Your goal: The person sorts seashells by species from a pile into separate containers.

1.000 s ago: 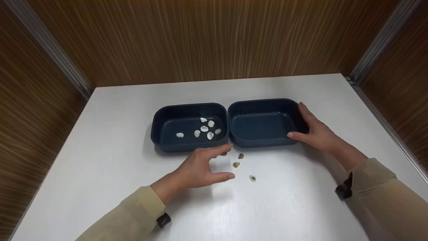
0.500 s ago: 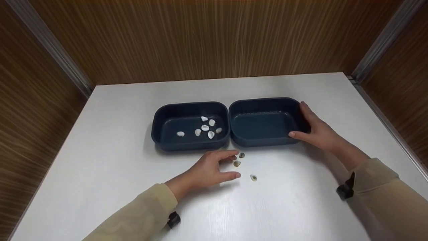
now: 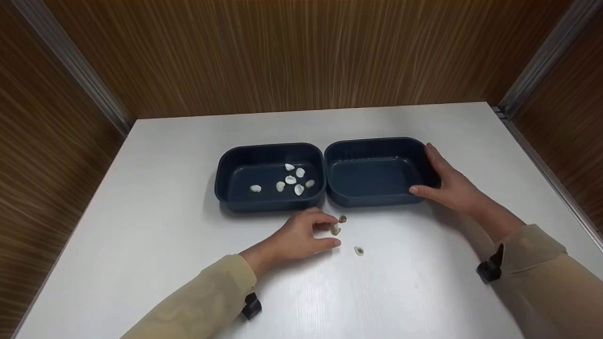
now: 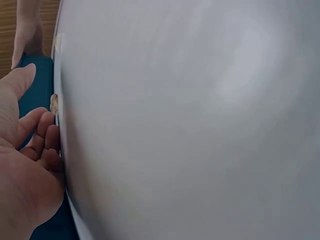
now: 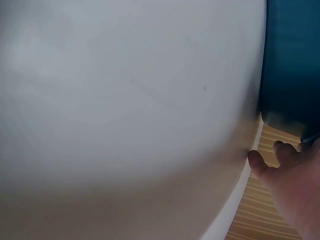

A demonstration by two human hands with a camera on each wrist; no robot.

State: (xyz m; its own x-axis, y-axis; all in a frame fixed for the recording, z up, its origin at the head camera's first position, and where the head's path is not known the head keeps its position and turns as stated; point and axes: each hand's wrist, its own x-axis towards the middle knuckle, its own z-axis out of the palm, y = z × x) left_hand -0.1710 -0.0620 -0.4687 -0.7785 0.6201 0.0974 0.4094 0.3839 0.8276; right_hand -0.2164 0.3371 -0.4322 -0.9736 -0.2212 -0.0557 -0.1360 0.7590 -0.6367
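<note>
My left hand (image 3: 297,238) is low over the white table, thumb and fingers apart around a small brownish shell (image 3: 335,230). A second brownish shell (image 3: 343,219) lies just past the fingertips. A paler shell (image 3: 359,251) lies to the right of the thumb. In the left wrist view a shell (image 4: 54,105) shows beyond the fingers of the left hand (image 4: 30,145). My right hand (image 3: 454,188) holds the right end of a dark blue box (image 3: 381,200), thumb at the near rim and fingers at the far corner. No contents show in that box.
Another dark blue box (image 3: 268,205) stands against the first one's left side. Several white shells (image 3: 290,180) lie in it. Wood-grain panels (image 3: 301,56) enclose the table (image 3: 141,197) at the back and sides.
My left hand has moved right to the brownish shells, and its thumb and fingertips have come closer together. The right hand stays at the box.
</note>
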